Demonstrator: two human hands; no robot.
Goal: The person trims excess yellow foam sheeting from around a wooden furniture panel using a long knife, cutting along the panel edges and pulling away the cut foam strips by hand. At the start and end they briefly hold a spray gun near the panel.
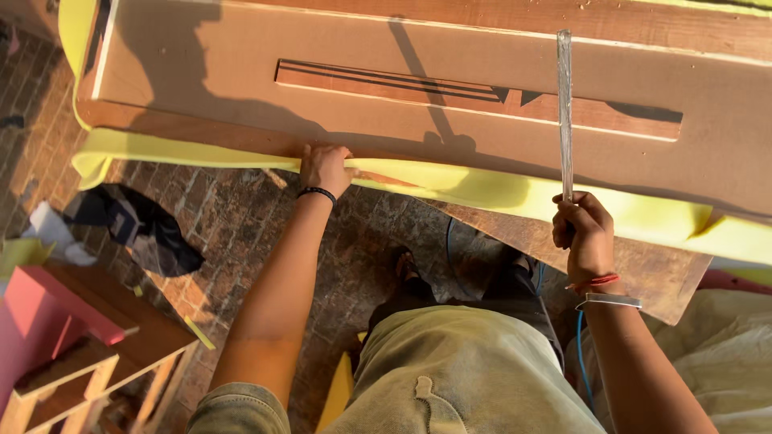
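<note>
At the lower left of the frame stands a small wooden stool [76, 354] with a pink-painted part, on a brick floor [241, 217]. Just above it a dark cloth [141, 229] lies crumpled on the bricks, with a white rag [52, 233] beside it.

Across the top of the frame runs a wide brown board [386, 128] on the tabletop, with a long narrow slot [474, 98] cut into its face. A sheet of yellow foam [450, 183] hangs out from under the board along its near edge.

Left of centre, the left hand [326, 169], a black band at its wrist, is closed on the foam's edge, fingers curled over it and pressing where foam meets board.

At the centre bottom the person's pale trousers and dark sandalled feet show.

Right of centre, the right hand [583, 233] is fisted around the lower end of a long thin metal blade [564, 112], which stands nearly upright in the frame, its upper part lying over the board. A red thread and a silver bangle circle that wrist. A blue cord [581, 354] hangs below it.
</note>
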